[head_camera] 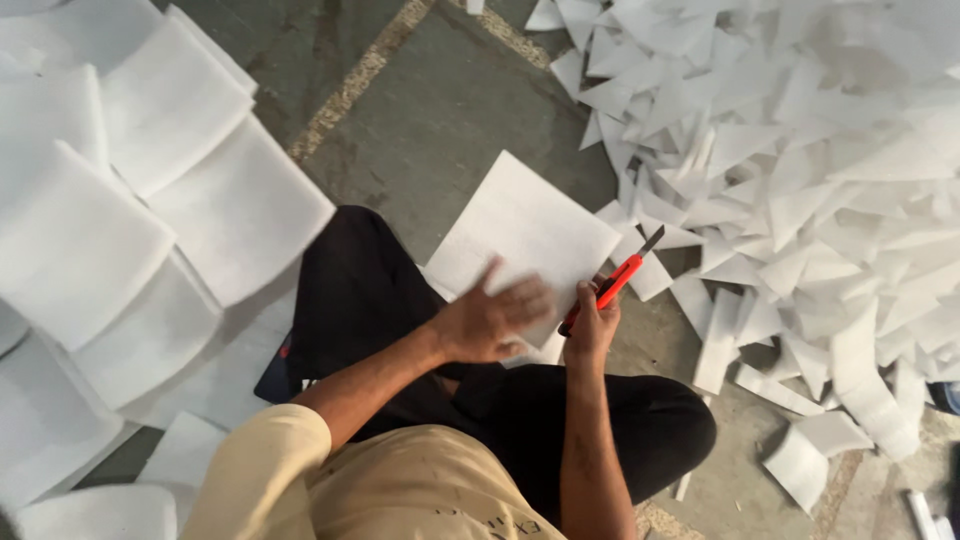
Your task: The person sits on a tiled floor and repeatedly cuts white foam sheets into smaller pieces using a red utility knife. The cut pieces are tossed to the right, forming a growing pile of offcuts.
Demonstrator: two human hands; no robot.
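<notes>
On the concrete floor (440, 110), just ahead of the seated person's crossed legs, lies a square white foam sheet (525, 225), tilted so one corner points away. The left hand (490, 320) rests flat on its near edge, fingers spread wide and blurred, its grip closed on nothing. Just beside it, the right hand (592, 325) has its grip wrapped around a red utility knife (612, 282), whose dark blade points up and away over the sheet's right edge. To the right spreads a large heap of white triangular foam offcuts (800, 170), reaching almost to the sheet. To the left, well apart, overlapping stacks of square foam sheets (150, 220) cover the floor.
</notes>
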